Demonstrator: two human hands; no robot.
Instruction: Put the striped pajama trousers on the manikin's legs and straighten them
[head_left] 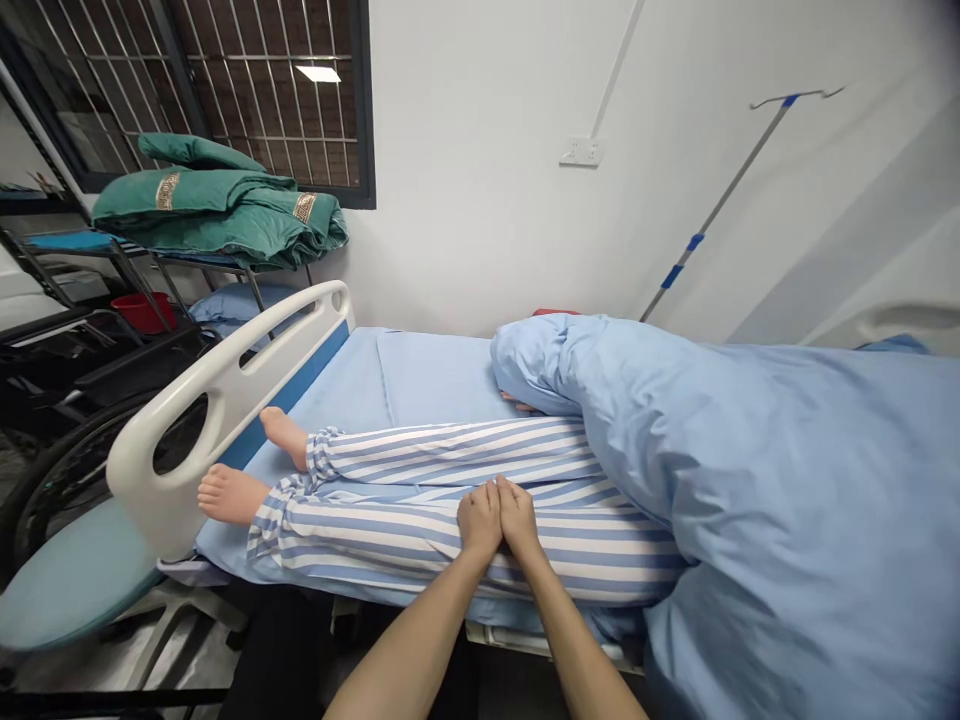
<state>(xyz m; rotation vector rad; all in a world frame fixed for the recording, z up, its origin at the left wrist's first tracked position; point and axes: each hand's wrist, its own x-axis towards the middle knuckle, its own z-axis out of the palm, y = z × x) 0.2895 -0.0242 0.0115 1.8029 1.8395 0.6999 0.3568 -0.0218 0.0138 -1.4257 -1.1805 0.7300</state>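
On the bed lies a figure with smooth, doll-like bare feet [234,494], wearing blue-and-white striped trousers [360,530]. My left hand [479,520] and my right hand [518,518] sit side by side, touching, over the near leg around the knee. The fingers of both curve down over its far side, and their tips are hidden. Fabric creases beside my left hand. The far leg [450,445] lies straight, apart from my hands. A light blue quilt [720,450] covers the figure from the thighs up.
A white footboard [187,400] stands at the left, with a round pale-green stool seat [82,575] beside it. Behind are a wheelchair [97,400] and folded green quilts [225,210]. An IV pole [720,205] leans by the wall beyond the bed.
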